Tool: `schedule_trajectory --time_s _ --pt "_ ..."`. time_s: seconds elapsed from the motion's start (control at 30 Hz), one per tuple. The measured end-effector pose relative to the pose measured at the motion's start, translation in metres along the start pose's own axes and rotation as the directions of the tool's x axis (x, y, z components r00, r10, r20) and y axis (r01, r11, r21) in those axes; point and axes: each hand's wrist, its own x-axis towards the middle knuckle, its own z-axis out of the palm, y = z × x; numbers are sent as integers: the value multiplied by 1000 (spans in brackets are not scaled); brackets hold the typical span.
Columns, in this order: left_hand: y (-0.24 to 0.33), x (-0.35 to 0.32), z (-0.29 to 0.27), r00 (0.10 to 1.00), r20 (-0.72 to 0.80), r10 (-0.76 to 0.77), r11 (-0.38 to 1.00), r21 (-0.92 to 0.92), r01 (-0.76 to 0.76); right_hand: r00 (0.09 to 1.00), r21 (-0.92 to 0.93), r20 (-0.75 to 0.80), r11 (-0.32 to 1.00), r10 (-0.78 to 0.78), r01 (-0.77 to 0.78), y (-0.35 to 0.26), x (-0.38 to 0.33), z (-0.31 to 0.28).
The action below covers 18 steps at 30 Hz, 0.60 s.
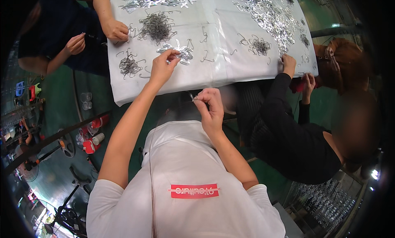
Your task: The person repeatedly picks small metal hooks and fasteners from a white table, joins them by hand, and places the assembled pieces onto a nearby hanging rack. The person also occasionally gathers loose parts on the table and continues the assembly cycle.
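My left hand (163, 68) reaches over the white-covered table, its thumb and fingers pinched together at the edge of a small pile of flat silver metal pieces (186, 56). Whether a piece is between those fingertips is too small to tell. In front of my body, just off the table's near edge, my right hand (211, 110) is closed, its thumb and forefinger gripping a small silver metal piece (190, 95). A heap of thin bent wire hooks (156, 28) lies beyond my left hand, and a smaller heap of wire hooks (129, 66) lies to its left.
Larger piles of silver pieces (271, 22) cover the table's far side. Another heap of wire hooks (260, 46) lies right of centre. Co-workers' hands work at the left edge (116, 31) and right edge (289, 65). A red container (90, 146) stands on the green floor at left.
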Motion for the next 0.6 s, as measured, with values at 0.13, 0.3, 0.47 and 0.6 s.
schedule_trajectory --time_s 0.13,0.3,0.47,0.6 --pt "29 -39 -4 987 140 -77 927 -356 123 999 -39 -24 999 21 -22 4 6 4" --pt "66 -80 -10 963 225 -152 841 -483 245 998 -81 -14 995 60 -61 2 9 8" --pt "79 -98 -15 986 159 -51 906 -409 113 998 -137 -55 990 28 -36 -4 5 14" --pt "78 -110 -15 998 61 26 947 -321 -5 997 -201 -80 980 -23 6 -3 0 18"
